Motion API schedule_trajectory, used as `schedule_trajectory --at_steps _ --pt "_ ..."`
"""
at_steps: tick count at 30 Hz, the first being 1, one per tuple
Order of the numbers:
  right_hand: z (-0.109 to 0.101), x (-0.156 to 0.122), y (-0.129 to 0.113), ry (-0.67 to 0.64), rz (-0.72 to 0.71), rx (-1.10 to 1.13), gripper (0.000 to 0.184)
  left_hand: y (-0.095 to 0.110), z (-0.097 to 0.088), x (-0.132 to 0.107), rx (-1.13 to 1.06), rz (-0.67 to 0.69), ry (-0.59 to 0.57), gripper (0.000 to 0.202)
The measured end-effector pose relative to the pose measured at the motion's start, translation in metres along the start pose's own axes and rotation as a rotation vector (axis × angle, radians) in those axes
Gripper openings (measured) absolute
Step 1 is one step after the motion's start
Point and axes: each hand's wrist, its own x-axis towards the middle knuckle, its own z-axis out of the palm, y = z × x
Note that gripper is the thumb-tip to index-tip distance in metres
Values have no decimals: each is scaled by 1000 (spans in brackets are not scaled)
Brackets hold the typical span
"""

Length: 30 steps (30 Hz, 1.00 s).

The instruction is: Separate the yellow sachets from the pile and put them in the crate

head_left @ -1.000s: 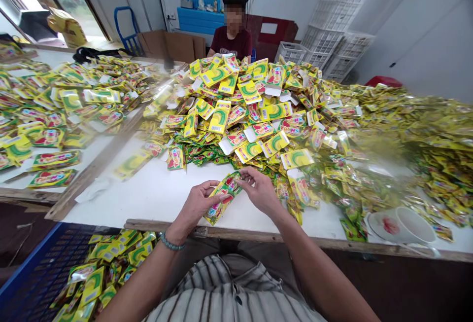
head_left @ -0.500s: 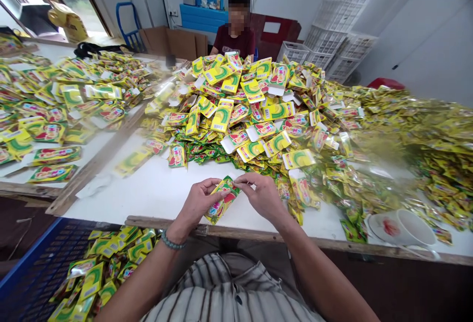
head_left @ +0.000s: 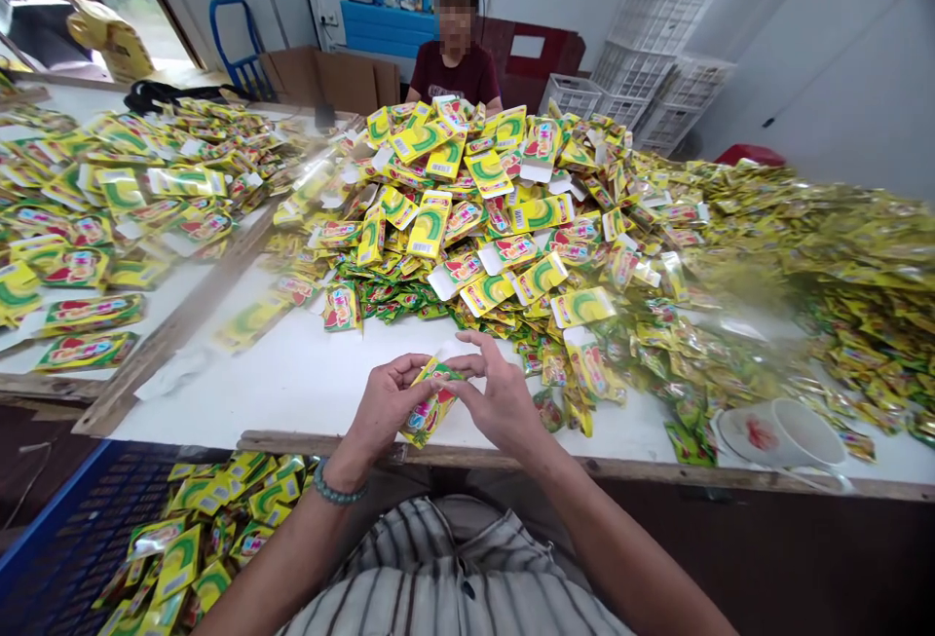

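Observation:
My left hand and my right hand meet over the near edge of the white table. Both pinch one small yellow-green packet, which is tilted. The left hand's fingers wrap its lower left side. The right hand's fingertips press on its top end, where a white flap shows. Just beyond my hands lies a large heap of yellow packets. A beaded bracelet circles my left wrist.
A blue crate at lower left holds several packets. A white cup lies on its side at the table's right edge. A second table at left carries more packets. A person sits across. White crates are stacked behind.
My hands have drawn closer together around the packet, and the right hand now covers its upper end. The view shifted slightly.

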Motion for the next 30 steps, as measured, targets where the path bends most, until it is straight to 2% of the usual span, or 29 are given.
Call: schedule_trajectory --at_steps 3,5,6,9,10,11,15,17,19,22,24,27,28,30 --pt "0 -1 -2 -59 28 -6 50 0 4 -3 3 17 5 44" --pt "-1 -3 -1 -44 15 16 53 1 6 -4 -5 36 9 46" --pt "-1 -4 1 12 -5 24 51 2 7 -4 -12 55 18 48" --pt "0 -5 9 298 -57 10 34 5 9 -3 -26 155 55 54" --pt "1 -5 12 345 -59 22 28 6 10 -3 -28 193 64 55" --pt "4 -5 14 338 -50 62 26 7 10 -3 -27 226 73 54" --pt "17 -3 25 130 23 383 28 4 11 -4 49 289 94 43" --pt "23 -3 29 105 39 446 22 2 8 -5 101 278 57 38" --pt "25 -4 33 84 39 410 15 1 4 -5 134 243 0 35" --pt "24 -3 33 39 42 358 20 2 -1 -4 143 196 -27 34" --pt "21 -1 30 41 66 415 16 4 -1 -3 115 188 -9 34" --pt "16 4 20 66 80 410 37 5 0 -3 51 200 48 36" --pt "14 5 17 59 57 355 37 6 1 -3 22 206 73 36" --pt "10 6 12 22 -5 257 26 7 1 -4 -31 211 123 37"
